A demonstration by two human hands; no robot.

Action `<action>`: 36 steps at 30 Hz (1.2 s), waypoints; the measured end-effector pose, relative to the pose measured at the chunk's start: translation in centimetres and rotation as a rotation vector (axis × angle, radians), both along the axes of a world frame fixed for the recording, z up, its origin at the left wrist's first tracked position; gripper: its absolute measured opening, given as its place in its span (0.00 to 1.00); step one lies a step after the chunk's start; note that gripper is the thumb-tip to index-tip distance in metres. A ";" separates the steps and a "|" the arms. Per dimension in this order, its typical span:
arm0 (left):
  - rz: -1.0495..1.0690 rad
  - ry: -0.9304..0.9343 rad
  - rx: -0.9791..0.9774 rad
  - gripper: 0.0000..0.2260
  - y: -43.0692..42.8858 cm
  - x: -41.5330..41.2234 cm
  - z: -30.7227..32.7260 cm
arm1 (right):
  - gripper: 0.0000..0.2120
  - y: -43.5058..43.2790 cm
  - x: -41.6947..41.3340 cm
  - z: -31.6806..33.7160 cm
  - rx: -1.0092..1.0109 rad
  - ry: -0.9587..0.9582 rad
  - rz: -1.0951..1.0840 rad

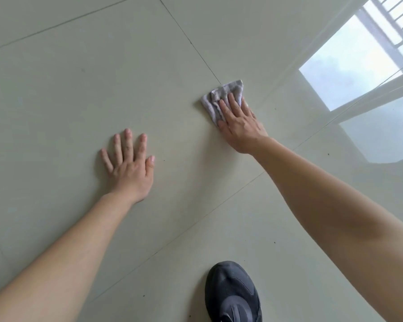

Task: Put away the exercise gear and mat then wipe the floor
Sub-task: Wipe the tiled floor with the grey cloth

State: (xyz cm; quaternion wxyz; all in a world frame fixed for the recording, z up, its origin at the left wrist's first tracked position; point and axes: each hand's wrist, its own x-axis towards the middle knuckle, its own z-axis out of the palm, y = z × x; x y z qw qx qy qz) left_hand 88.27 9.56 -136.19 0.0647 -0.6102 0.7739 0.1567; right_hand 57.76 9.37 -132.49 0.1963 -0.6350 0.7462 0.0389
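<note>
Cloth (221, 98) on floor (56, 89), under right hand (240, 126) fingers (230, 101), sticking out past fingertips. Left hand (128, 168) flat on floor, well left. Shoe (233, 293) behind both.

The left forearm (63, 252) and the right forearm (330, 205) are both bare from the wrists back to the edges of the view. The left hand (128, 170) and right hand (241, 126) are uncovered too, with short, plain fingernails showing on the left. One shoe (233, 296) is worn, dark grey to black, with a rounded toe, curved overlay panels across the upper and a slightly lighter grey sheen along its middle.
</note>
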 end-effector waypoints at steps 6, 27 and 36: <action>0.010 0.025 -0.031 0.27 0.2 -0.1 0.0 | 0.28 9.4 5.5 -0.7 -0.069 -0.054 0.173; 0.091 0.119 -0.046 0.25 1.8 0.1 0.9 | 0.27 15.3 -0.8 -0.4 -0.051 0.032 0.370; 0.083 0.148 -0.020 0.26 1.4 0.7 1.5 | 0.29 16.1 4.9 -1.2 -0.035 0.052 0.037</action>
